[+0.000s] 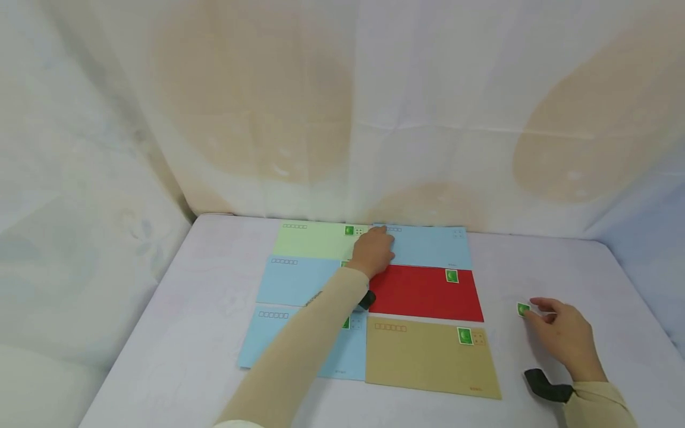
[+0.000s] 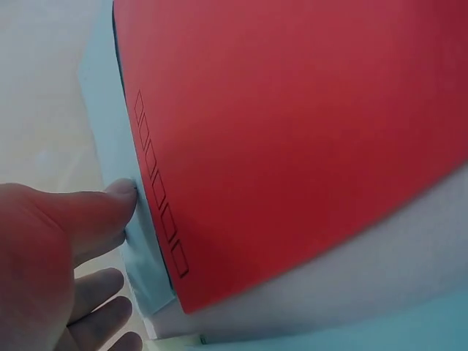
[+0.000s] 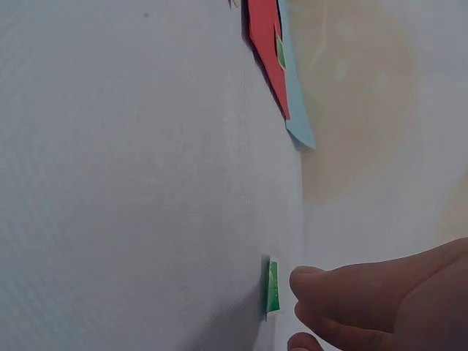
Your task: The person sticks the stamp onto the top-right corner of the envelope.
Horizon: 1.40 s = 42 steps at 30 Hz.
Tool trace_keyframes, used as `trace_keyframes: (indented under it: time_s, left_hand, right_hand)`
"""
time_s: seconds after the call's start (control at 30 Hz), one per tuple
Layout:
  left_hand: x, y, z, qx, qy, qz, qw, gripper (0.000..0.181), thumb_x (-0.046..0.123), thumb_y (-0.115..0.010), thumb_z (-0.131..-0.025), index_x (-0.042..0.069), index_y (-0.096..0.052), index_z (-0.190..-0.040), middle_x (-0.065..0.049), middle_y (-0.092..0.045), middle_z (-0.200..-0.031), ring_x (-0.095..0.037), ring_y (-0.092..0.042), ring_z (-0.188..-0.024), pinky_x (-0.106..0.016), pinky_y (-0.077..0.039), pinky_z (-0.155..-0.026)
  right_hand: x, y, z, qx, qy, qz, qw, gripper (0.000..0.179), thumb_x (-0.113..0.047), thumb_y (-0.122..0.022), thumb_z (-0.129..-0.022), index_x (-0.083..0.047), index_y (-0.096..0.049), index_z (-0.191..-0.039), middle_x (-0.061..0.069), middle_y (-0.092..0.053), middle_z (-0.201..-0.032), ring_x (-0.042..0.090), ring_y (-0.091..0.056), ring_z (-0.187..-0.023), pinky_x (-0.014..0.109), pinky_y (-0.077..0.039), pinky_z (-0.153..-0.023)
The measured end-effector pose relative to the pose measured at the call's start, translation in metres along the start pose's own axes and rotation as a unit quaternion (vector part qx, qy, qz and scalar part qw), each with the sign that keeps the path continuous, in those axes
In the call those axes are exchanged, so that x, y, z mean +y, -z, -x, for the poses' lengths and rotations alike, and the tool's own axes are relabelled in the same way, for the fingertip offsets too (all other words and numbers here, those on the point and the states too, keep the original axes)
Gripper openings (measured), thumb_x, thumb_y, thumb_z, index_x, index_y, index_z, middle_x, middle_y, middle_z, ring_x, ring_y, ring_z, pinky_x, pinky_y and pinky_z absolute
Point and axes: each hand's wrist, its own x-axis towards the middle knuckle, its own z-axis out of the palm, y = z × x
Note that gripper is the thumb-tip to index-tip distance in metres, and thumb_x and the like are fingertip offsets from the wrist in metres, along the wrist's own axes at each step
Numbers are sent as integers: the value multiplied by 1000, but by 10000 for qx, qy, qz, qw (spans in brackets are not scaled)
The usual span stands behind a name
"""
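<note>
My left hand point(image 1: 373, 251) reaches over the envelopes, its fingers at the left end of the upper right blue envelope point(image 1: 428, 246). In the left wrist view the thumb point(image 2: 110, 208) touches this envelope's edge; the other fingers are bent, and the index finger is partly hidden. Just below lies the red envelope point(image 1: 423, 291), a green stamp point(image 1: 452, 276) in its upper right corner. On the right, my right hand point(image 1: 564, 333) hovers with thumb and fingers apart at a loose green stamp point(image 1: 522, 309). A small gap shows between fingertips and stamp in the right wrist view.
A light green envelope point(image 1: 307, 239), two more blue envelopes point(image 1: 299, 279) and a tan envelope point(image 1: 428, 362) fill the other places, with green stamps on them. My left forearm covers part of the left column. Curtains point(image 1: 428, 119) hang behind the white table point(image 1: 176, 333).
</note>
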Motion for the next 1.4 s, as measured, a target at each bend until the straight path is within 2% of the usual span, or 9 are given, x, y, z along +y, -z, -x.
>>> trace_keyframes:
  time_s: [0.3,0.57,0.83,1.03,1.27,1.4]
  left_hand:
    - [1,-3,0,-263,127,159,9994,51,32,-69,-97,16,-57,-144,-3,-49,-153,-18,-43,-142,-28,-41,-110]
    - [1,-2,0,-467,68,-110,9988,52,34,-66,-98,18,-54,-147,-4,-45,-155,-18,-39,-145,-29,-42,-109]
    - [2,4,3,-417,45,-285,9987,50,35,-67,-97,19,-58,-144,-5,-50,-152,-18,-45,-141,-31,-51,-100]
    - [3,5,4,-449,38,-320,9985,50,35,-67,-97,19,-58,-143,-4,-49,-152,-17,-44,-141,-31,-52,-99]
    - [4,4,3,-454,60,-351,9983,53,37,-67,-97,20,-56,-146,-4,-49,-153,-17,-44,-141,-30,-52,-98]
    - [5,3,1,-450,57,-418,9981,54,38,-67,-97,21,-56,-146,-3,-49,-153,-17,-44,-141,-30,-52,-97]
  right_hand:
    - [4,-3,0,-228,-156,67,9996,40,-16,-65,-94,14,-59,-122,35,-61,-111,39,-61,-88,31,-44,-60]
    - [-1,-3,1,-261,-342,31,9991,41,-14,-63,-95,13,-55,-125,34,-59,-113,41,-59,-93,38,-46,-66]
    - [0,-3,-1,-183,-440,-80,9988,39,-15,-66,-94,12,-57,-121,33,-60,-112,41,-59,-93,32,-44,-62]
    - [2,-4,-3,-213,-633,-77,9977,36,-17,-64,-95,11,-58,-116,32,-62,-108,40,-60,-90,30,-43,-59]
    - [2,-1,-4,-225,-595,-96,9979,34,-18,-60,-98,11,-58,-113,31,-63,-103,40,-59,-89,30,-42,-60]
    - [1,1,-4,-311,-767,-110,9965,34,-20,-59,-99,11,-58,-112,30,-63,-100,40,-59,-88,30,-42,-59]
